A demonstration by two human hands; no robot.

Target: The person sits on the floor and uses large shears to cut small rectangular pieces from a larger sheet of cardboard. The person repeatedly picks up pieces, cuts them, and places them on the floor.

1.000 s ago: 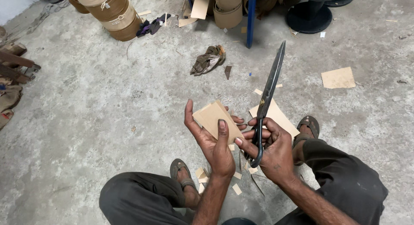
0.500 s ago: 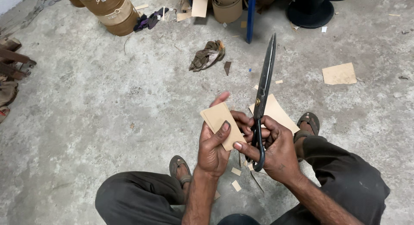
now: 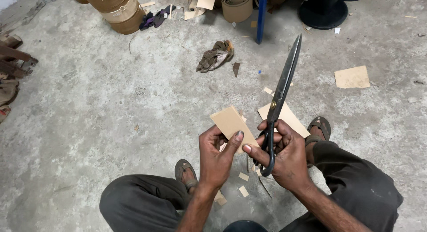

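Two hands: both were engaged at lower centre of the frame, each clamped on its own item.
Card piece: a tan rectangular card piece (image 3: pixel 231 125) sat just below frame centre, tilted, its lower end pinched in the left hand (image 3: pixel 216 157).
Left hand: fingers were closed on the card, thumb pressed across its face.
Shears: long dark shears (image 3: pixel 280 96) rose from lower centre toward upper right, blades together and pointing away from the card.
Right hand: the right hand (image 3: pixel 284 158) was wrapped shut around the shear handles; its fingertip touched the card's lower edge.
Step in hand: judged to be positioning and checking of the card between cuts, as the blades stood clear of it.
Next move: judged to call for opening the blades and bringing them down square to the card's edge, card held steady.
Offcuts: small tan scraps (image 3: pixel 243 176) lay on the floor between the sandalled feet.
Sheet: a larger tan sheet (image 3: pixel 291 118) lay behind the shears.
Surroundings: a crumpled rag (image 3: pixel 215 55) lay at upper centre; a card roll (image 3: pixel 118 9) stood upper left; a loose card square (image 3: pixel 352 76) lay at right.
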